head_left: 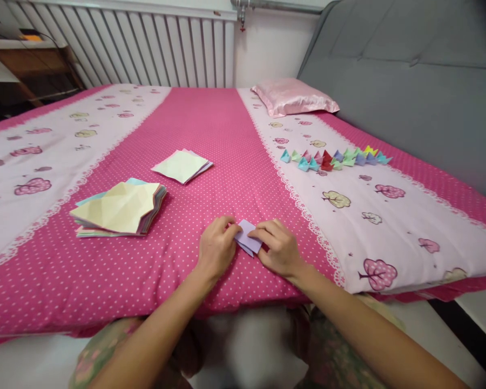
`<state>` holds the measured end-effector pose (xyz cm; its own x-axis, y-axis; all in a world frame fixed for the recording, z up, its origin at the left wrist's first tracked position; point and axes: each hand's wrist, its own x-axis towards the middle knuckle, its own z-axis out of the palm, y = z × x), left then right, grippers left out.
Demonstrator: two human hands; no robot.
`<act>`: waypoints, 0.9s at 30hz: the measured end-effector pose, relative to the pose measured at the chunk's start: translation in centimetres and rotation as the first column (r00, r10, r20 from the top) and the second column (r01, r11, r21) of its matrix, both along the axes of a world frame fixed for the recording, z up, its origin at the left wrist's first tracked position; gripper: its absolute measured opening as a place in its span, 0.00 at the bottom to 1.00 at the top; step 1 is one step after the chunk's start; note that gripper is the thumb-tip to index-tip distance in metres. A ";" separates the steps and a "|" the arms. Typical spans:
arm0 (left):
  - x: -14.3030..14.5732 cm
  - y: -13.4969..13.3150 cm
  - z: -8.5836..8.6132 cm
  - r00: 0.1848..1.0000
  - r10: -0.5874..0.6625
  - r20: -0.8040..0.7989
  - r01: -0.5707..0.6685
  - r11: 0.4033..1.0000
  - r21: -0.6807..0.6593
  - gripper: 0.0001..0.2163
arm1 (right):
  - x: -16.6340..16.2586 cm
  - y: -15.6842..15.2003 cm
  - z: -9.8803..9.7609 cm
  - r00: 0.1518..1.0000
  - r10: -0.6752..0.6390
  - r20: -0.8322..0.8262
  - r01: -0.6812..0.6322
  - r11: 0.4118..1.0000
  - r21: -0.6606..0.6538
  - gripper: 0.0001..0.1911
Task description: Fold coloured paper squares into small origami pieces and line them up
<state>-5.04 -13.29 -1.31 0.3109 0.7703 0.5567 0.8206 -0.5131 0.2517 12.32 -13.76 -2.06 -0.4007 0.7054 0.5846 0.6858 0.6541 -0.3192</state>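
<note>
A small folded piece of purple paper (249, 236) lies at the near part of the pink bed, between my two hands. My left hand (218, 244) pinches its left edge with thumb and fingers. On the other side, my right hand (278, 248) grips the right edge, its index finger lying over the top face. Loose layers of the paper show along its lower edge. To the left sit a thick stack of creased coloured paper (119, 208), cream sheet uppermost, and a smaller stack of square paper (182, 166) farther back.
Several small folded paper shapes (327, 160) in many colours stand in rows at the right. A pink pillow (294, 97) lies near the grey headboard (400, 81). Behind the bed is a white radiator (146, 46). The bed's front edge (146, 319) runs beneath my forearms.
</note>
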 end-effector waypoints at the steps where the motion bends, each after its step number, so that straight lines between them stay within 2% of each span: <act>1: -0.1 0.0 0.0 0.999 0.021 -0.029 -0.021 1.000 -0.015 0.11 | 0.0 0.0 0.2 0.999 0.044 -0.006 -0.044 0.998 -0.046 0.13; 3: -0.4 0.0 0.0 0.997 0.022 -0.075 -0.028 0.996 -0.087 0.12 | 0.1 -0.1 0.6 0.991 0.132 -0.034 -0.136 0.981 -0.140 0.15; 5: -1.0 0.0 0.2 0.997 -0.025 -0.075 0.010 0.980 -0.196 0.13 | 0.4 0.0 1.0 0.978 0.196 -0.069 -0.207 0.954 -0.218 0.20; 7: -1.6 -0.1 0.5 0.995 -0.092 -0.023 0.081 0.953 -0.293 0.14 | 0.8 0.1 1.2 0.970 0.220 -0.103 -0.240 0.933 -0.269 0.24; 10: -2.3 -0.3 1.1 0.984 -0.161 0.071 0.176 0.914 -0.365 0.16 | 1.3 0.3 1.2 0.964 0.214 -0.156 -0.254 0.916 -0.310 0.24; 14: -2.7 -0.5 1.7 0.976 -0.176 0.131 0.214 0.890 -0.403 0.14 | 1.7 0.5 1.0 0.955 0.200 -0.217 -0.267 0.899 -0.348 0.21; 19: -2.8 -0.4 1.5 0.974 -0.175 0.143 0.219 0.887 -0.407 0.12 | 1.8 0.6 1.1 0.950 0.164 -0.264 -0.262 0.881 -0.394 0.17; 27: -3.0 -0.2 1.4 0.954 -0.264 0.140 0.298 0.872 -0.389 0.09 | 2.0 0.9 1.0 0.949 0.141 -0.281 -0.261 0.852 -0.454 0.10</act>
